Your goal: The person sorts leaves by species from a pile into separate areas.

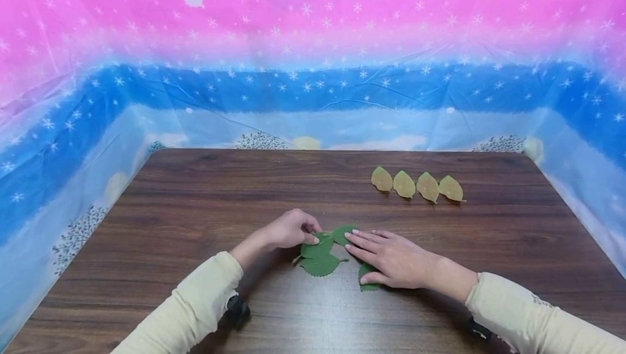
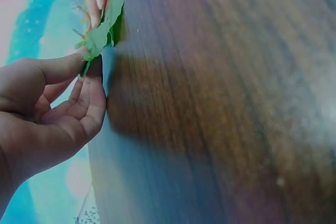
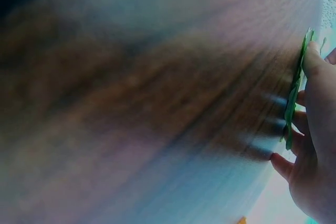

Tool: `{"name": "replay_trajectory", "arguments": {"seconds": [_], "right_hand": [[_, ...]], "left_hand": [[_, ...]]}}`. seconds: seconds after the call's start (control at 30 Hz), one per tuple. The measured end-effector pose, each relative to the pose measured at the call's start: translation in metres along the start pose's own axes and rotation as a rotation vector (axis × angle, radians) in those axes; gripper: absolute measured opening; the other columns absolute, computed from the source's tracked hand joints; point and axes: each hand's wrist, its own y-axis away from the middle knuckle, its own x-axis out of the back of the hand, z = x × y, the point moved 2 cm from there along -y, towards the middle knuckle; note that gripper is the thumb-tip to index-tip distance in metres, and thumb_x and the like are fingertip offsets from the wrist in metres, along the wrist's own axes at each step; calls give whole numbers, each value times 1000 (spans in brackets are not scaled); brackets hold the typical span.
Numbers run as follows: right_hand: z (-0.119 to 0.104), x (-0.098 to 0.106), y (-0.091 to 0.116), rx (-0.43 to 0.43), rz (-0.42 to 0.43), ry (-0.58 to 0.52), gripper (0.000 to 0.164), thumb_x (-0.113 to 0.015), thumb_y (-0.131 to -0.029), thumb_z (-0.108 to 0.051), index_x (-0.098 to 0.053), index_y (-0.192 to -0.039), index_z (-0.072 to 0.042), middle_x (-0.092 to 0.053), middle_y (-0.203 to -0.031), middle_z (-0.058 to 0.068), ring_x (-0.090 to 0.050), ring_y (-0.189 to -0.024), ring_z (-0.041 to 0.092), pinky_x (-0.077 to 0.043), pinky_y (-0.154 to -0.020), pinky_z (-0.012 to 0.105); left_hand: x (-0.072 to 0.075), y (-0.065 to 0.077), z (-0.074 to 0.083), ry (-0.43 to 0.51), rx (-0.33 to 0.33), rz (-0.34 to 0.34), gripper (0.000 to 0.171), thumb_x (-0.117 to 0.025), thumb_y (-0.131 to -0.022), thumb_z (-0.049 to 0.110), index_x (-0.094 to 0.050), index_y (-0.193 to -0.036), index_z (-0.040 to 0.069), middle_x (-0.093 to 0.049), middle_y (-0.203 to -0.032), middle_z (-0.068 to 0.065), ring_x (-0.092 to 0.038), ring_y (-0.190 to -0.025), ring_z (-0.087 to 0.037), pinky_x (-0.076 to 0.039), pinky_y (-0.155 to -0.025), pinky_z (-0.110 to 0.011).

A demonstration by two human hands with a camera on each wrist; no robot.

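Several green leaves with toothed edges lie near the middle of the wooden table. My left hand (image 1: 293, 229) pinches the edge of one green leaf (image 1: 313, 249) between thumb and fingers; in the left wrist view that leaf (image 2: 97, 39) sits at the thumb tip. Just below it, overlapping, lies another green leaf (image 1: 320, 266) with its stem to the right. My right hand (image 1: 408, 260) rests flat with extended fingers. Its fingertips touch an upper green leaf (image 1: 343, 235), and its thumb lies on a lower green leaf (image 1: 368, 279), partly hidden by the hand.
Behind the right hand, several yellowish-green leaves (image 1: 403, 184) stand in a side-by-side row on the brown wooden table (image 1: 220, 191). A pink and blue printed cloth (image 1: 313, 87) surrounds the table's back and sides.
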Motion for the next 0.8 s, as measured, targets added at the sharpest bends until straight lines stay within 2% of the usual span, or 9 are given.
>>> {"name": "replay_trajectory", "arguments": {"seconds": [0.33, 0.5, 0.63, 0.8], "right_hand": [[0, 0, 0, -2, 10, 6, 66, -37, -100, -54, -42, -146, -7, -35, -152, 12, -33, -138, 25, -35, -107, 45], [0, 1, 0, -8, 5, -7, 66, -37, -100, -54, -41, -147, -7, -34, -152, 12, -33, -138, 25, -35, -107, 45], [0, 1, -1, -12, -6, -25, 67, -36, -100, -54, -41, -147, -7, -33, -153, 12, -32, -139, 25, -34, -107, 46], [0, 0, -1, -6, 3, -32, 66, -37, -100, -54, -41, -146, -6, -34, -152, 13, -32, -139, 25, -35, -107, 46]], "left_hand": [[5, 2, -4, 106, 55, -29, 6, -65, -89, -2, -71, -90, -2, -63, -75, 0, -54, -69, -9, -46, -65, -24], [9, 3, -4, 211, 73, -37, 7, -63, -90, -2, -68, -95, -4, -62, -78, -3, -55, -70, -11, -50, -67, -26], [12, 1, -4, 316, 123, 7, 12, -61, -91, -4, -65, -102, -6, -63, -85, -7, -59, -75, -14, -55, -74, -31], [20, -6, -4, 427, 179, 124, 21, -59, -90, -7, -61, -111, -8, -62, -94, -13, -61, -81, -18, -55, -80, -33]]}}
